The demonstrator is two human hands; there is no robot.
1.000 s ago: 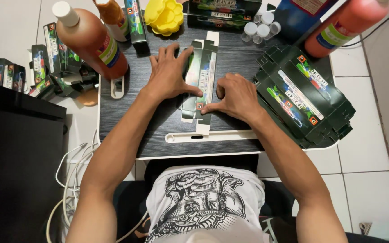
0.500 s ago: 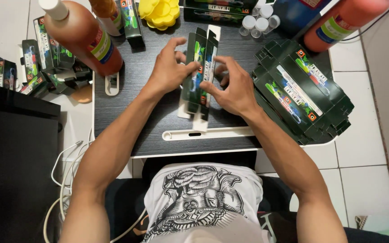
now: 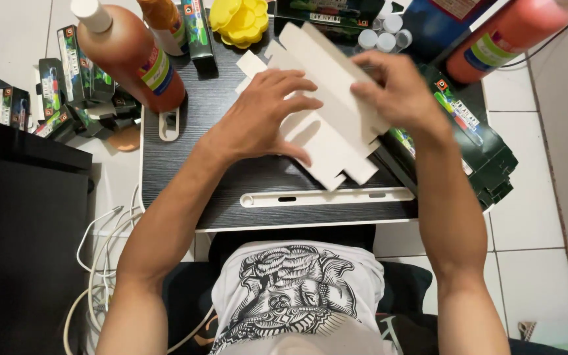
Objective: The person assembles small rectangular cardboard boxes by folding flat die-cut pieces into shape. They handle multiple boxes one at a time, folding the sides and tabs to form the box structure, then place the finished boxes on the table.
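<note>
A flat unfolded cardboard carton blank (image 3: 327, 141) lies pale side up on the small dark table (image 3: 185, 171). My left hand (image 3: 258, 118) rests palm down on its near left part with fingers spread. My right hand (image 3: 396, 89) grips the blank's far right edge, fingers curled over it. A stack of flat dark green printed cartons (image 3: 478, 148) lies just right of my right hand, partly under the blank.
Large orange-brown bottles stand at the back left (image 3: 129, 56) and back right (image 3: 504, 36). A yellow flower-shaped mould (image 3: 239, 20) and small clear vials (image 3: 382, 36) sit at the back. Folded green boxes (image 3: 60, 85) pile on the floor at left. White cables (image 3: 100, 263) hang below.
The carton blank was folded narrow with its printed side showing; now it lies opened out flat, pale side up. Both hands moved apart across it.
</note>
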